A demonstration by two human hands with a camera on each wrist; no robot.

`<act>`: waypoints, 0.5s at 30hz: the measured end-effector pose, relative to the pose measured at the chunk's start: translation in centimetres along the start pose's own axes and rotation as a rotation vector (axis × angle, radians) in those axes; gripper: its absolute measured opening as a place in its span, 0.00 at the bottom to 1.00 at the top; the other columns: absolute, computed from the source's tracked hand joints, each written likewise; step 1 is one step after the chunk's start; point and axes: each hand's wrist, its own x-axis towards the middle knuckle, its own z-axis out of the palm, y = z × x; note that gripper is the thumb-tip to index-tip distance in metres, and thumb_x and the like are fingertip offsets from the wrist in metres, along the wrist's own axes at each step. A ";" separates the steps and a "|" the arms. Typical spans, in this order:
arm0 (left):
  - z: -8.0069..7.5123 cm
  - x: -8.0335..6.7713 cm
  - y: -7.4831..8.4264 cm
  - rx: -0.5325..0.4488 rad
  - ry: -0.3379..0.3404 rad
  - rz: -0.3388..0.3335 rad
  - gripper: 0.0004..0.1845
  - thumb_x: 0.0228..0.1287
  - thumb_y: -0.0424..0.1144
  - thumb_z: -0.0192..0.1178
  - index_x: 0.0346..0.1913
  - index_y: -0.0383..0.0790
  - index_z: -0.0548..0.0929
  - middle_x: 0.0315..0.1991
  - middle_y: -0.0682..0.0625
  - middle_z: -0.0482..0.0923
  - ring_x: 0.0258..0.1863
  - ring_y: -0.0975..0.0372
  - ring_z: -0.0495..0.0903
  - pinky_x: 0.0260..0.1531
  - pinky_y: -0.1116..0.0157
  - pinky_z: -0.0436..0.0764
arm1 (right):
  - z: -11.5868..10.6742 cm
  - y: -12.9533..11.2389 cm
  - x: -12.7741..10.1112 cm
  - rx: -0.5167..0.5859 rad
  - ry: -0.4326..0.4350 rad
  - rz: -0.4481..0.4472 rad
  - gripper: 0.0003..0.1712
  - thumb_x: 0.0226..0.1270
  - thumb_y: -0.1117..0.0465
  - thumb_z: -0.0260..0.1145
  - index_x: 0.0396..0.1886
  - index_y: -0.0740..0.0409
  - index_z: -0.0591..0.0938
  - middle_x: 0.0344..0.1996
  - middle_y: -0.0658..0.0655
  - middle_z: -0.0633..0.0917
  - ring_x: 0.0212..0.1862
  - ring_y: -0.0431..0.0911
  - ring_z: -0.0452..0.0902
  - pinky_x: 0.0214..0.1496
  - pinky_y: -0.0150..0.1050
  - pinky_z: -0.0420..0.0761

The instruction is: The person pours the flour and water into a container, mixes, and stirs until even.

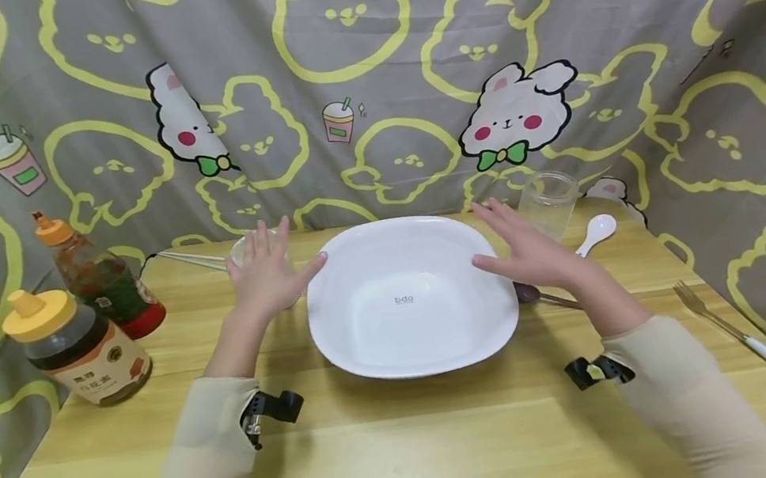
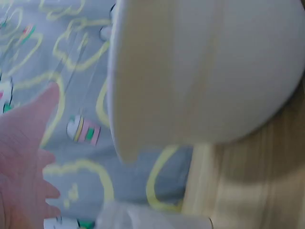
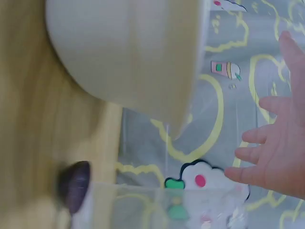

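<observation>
A white basin marked "bdo" stands on the wooden table between the two hands. My left hand is spread beside its left rim; in the left wrist view that hand is apart from the basin. On the other side my right hand is spread near the right rim, and the right wrist view shows its fingers straight and apart from the basin wall. Neither hand holds anything. Behind the left hand is a partly hidden clear cup; a clear jar stands beyond the right hand.
At left stand a honey bottle with a yellow cap and a sauce bottle. Chopsticks lie at the back. On the right are a white spoon, a dark-headed utensil and a fork. A patterned curtain hangs behind.
</observation>
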 end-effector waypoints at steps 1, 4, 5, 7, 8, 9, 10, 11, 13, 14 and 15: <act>0.0 -0.1 -0.6 -0.047 0.019 -0.003 0.49 0.46 0.74 0.35 0.67 0.50 0.37 0.65 0.40 0.27 0.61 0.50 0.25 0.50 0.38 0.26 | 0.2 0.4 -0.4 0.043 0.013 -0.002 0.45 0.56 0.42 0.54 0.67 0.51 0.45 0.65 0.60 0.40 0.64 0.55 0.33 0.59 0.60 0.43; 0.3 -0.6 -2.3 -0.167 0.086 -0.013 0.47 0.49 0.69 0.41 0.67 0.50 0.36 0.65 0.41 0.27 0.62 0.51 0.26 0.51 0.38 0.29 | 1.0 1.3 -1.6 0.171 0.056 -0.016 0.42 0.58 0.48 0.56 0.67 0.51 0.46 0.65 0.59 0.43 0.64 0.54 0.35 0.59 0.60 0.44; 0.4 -0.7 -2.8 -0.204 0.113 -0.016 0.47 0.50 0.67 0.43 0.67 0.50 0.36 0.65 0.41 0.28 0.62 0.51 0.27 0.52 0.38 0.30 | 1.4 1.6 -1.8 0.221 0.069 -0.015 0.41 0.59 0.50 0.56 0.67 0.51 0.46 0.65 0.59 0.44 0.64 0.54 0.35 0.59 0.60 0.45; 0.8 -0.8 -3.8 -0.268 0.183 -0.021 0.47 0.51 0.64 0.47 0.67 0.48 0.36 0.66 0.40 0.30 0.63 0.50 0.30 0.53 0.40 0.32 | 2.0 2.1 -2.2 0.313 0.093 -0.010 0.39 0.60 0.54 0.56 0.67 0.51 0.47 0.65 0.58 0.45 0.64 0.55 0.37 0.59 0.59 0.47; 1.1 -0.8 -4.2 -0.296 0.223 -0.028 0.47 0.51 0.63 0.48 0.67 0.48 0.37 0.66 0.40 0.32 0.63 0.50 0.32 0.54 0.41 0.33 | 2.3 2.3 -2.3 0.365 0.103 -0.005 0.39 0.61 0.56 0.55 0.67 0.50 0.47 0.65 0.58 0.45 0.64 0.55 0.38 0.59 0.59 0.48; 1.3 -0.7 -4.6 -0.326 0.260 -0.038 0.48 0.50 0.62 0.50 0.67 0.48 0.37 0.66 0.40 0.33 0.63 0.50 0.33 0.55 0.42 0.35 | 2.6 2.5 -2.4 0.415 0.113 0.000 0.38 0.61 0.57 0.54 0.67 0.50 0.47 0.65 0.57 0.45 0.64 0.55 0.38 0.59 0.58 0.48; 1.6 -0.6 -4.9 -0.363 0.294 -0.052 0.48 0.50 0.61 0.52 0.67 0.48 0.37 0.66 0.41 0.34 0.63 0.50 0.35 0.56 0.44 0.36 | 2.8 2.7 -2.4 0.467 0.121 0.003 0.37 0.62 0.59 0.54 0.67 0.50 0.47 0.65 0.57 0.45 0.64 0.56 0.39 0.59 0.58 0.49; 1.9 -0.5 -5.2 -0.406 0.328 -0.063 0.49 0.50 0.59 0.53 0.67 0.47 0.37 0.66 0.42 0.35 0.63 0.51 0.36 0.57 0.45 0.37 | 3.1 2.9 -2.4 0.520 0.128 0.007 0.37 0.62 0.60 0.53 0.67 0.50 0.47 0.65 0.57 0.45 0.64 0.56 0.40 0.59 0.57 0.50; 2.6 -0.3 -5.7 -0.494 0.381 -0.094 0.50 0.48 0.57 0.56 0.67 0.48 0.37 0.66 0.44 0.37 0.63 0.52 0.38 0.58 0.48 0.40 | 3.7 3.2 -2.4 0.620 0.136 0.013 0.36 0.63 0.62 0.52 0.67 0.52 0.47 0.65 0.57 0.46 0.63 0.56 0.40 0.59 0.56 0.51; 3.0 -0.2 -5.9 -0.543 0.400 -0.110 0.50 0.48 0.56 0.57 0.67 0.49 0.38 0.66 0.45 0.38 0.63 0.53 0.39 0.59 0.49 0.41 | 3.9 3.3 -2.4 0.668 0.138 0.012 0.35 0.63 0.63 0.51 0.67 0.54 0.47 0.65 0.58 0.46 0.63 0.56 0.41 0.60 0.56 0.50; 3.4 -0.1 -6.1 -0.595 0.414 -0.121 0.50 0.47 0.55 0.59 0.67 0.49 0.38 0.66 0.46 0.38 0.63 0.53 0.40 0.59 0.50 0.42 | 4.2 3.4 -2.4 0.714 0.140 0.013 0.35 0.63 0.63 0.51 0.67 0.56 0.47 0.65 0.59 0.46 0.63 0.56 0.41 0.60 0.56 0.51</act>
